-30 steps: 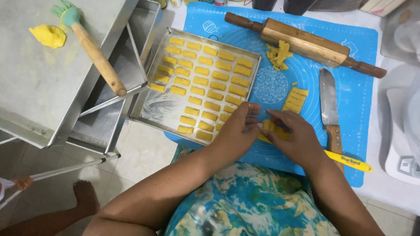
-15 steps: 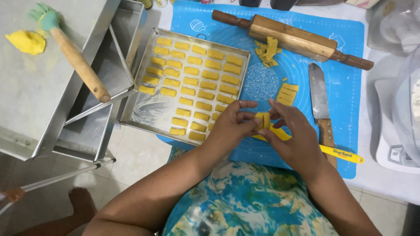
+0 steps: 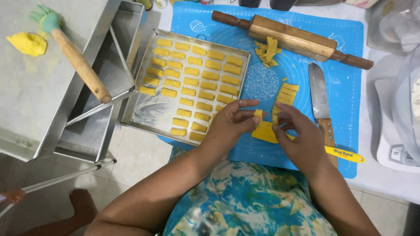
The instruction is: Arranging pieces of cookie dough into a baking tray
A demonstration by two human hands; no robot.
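Two hands (image 3: 232, 124) (image 3: 297, 133) on one small yellow dough piece (image 3: 258, 116).

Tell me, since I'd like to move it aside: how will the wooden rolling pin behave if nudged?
The rolling pin is round, lying on the smooth blue mat, so it probably rolls easily. It looks like thick solid wood: likely stiff and fairly heavy.
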